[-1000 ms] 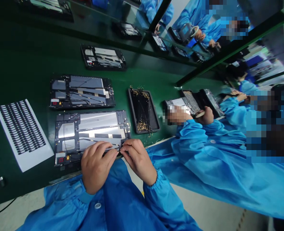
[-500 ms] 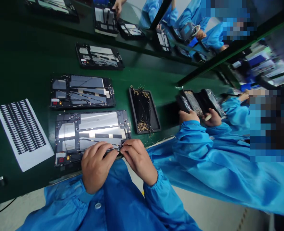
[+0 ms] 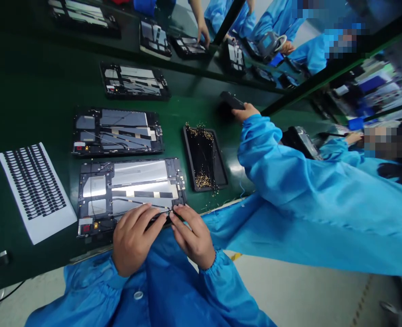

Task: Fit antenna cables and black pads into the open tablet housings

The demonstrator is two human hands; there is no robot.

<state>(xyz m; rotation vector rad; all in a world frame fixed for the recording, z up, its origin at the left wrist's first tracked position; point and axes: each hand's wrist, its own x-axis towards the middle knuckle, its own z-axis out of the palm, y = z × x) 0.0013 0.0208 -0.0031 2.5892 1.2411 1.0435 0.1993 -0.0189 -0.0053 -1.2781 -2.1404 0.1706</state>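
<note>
Though narrow in grip, contents unclear, both hands at silvery, oblong device.

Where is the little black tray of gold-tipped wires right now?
In the head view, the black tray sits on the green table, just right of the nearest open device and beyond the right hand.

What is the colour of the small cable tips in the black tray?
The cable tips look gold, seen best in the head view.

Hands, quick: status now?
Left hand: curled at the nearest device; hold cannot be told.
Right hand: bent at the same device; hold cannot be told.
</note>
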